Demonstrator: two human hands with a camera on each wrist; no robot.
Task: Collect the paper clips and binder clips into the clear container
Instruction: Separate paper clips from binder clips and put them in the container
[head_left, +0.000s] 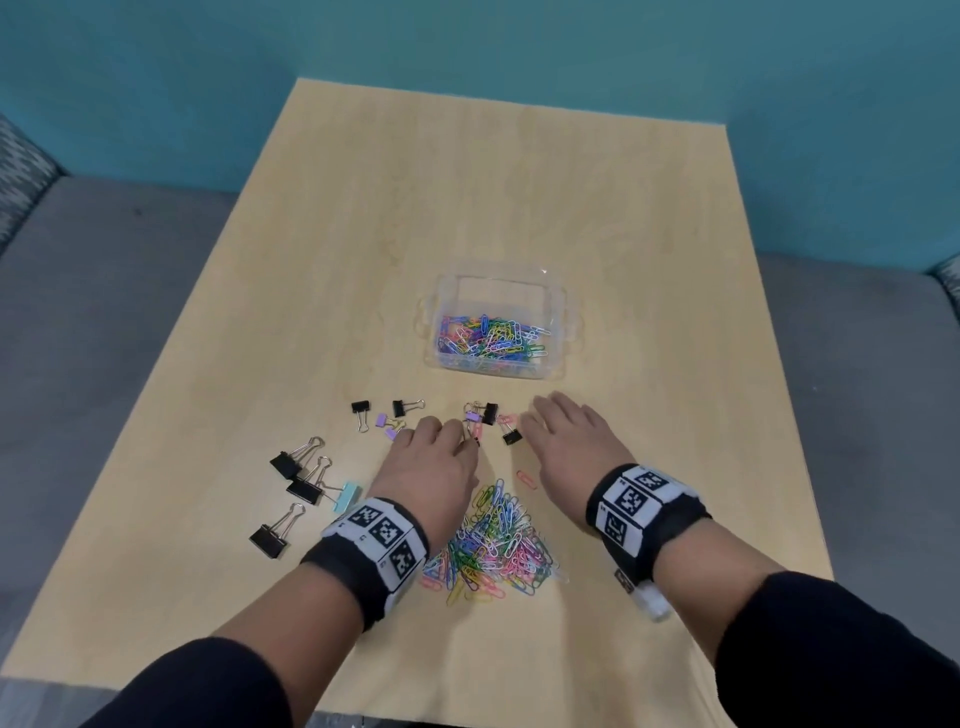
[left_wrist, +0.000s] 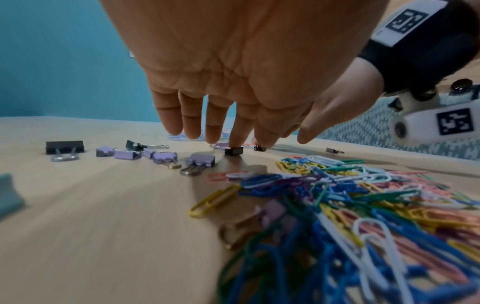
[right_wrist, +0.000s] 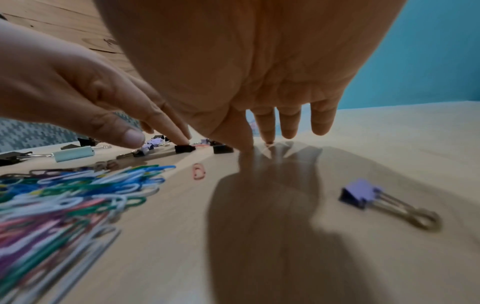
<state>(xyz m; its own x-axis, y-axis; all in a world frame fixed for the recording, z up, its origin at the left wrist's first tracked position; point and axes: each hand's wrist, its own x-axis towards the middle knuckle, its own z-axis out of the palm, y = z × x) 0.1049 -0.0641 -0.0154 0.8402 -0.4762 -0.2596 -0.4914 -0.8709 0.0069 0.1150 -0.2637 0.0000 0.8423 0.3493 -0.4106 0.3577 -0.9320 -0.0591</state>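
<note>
On table (head_left: 363, 234), head view: container (head_left: 558, 312) just past the middle, open-topped, with a layer of paper clips (head_left: 488, 338) inside. Nearer, a pile (head_left: 493, 540) of more coloured ones, loose on the wood between the two forearms. Left hand (head_left: 431, 467) and right hand (head_left: 566, 436) both palm down, between pile and container, with a cluster of small clips (head_left: 483, 415) between them. Left of the left hand, three big black clips (head_left: 285, 465) and a mint clip (head_left: 349, 493); one pink clip (head_left: 527, 478) alone just beside the pile. Left wrist view: left hand (left_wrist: 233, 72) spread, fingers straight and pointing down, nothing grasped; touches a black clip (left_wrist: 234, 151) with one fingertip. Purple clips (left_wrist: 166, 157) in a row to the left of it, pile (left_wrist: 350, 205) close to the camera on the right, right hand (left_wrist: 337, 111) just beyond. Right wrist view: right hand (right_wrist: 259, 72) likewise released, fingers straight, thumb tip down on the wood, nothing held. Just beside that thumb, a second black clip (right_wrist: 223, 149). Left hand (right_wrist: 78, 88) in from the left, one fingertip on the black clip (right_wrist: 185, 148). Pink clip (right_wrist: 199, 171) flat between pile (right_wrist: 64, 195) and hand shadow; mint clip (right_wrist: 74, 154) farther left; a lone purple clip (right_wrist: 361, 193) well apart on the right, handles toward the camera.
</note>
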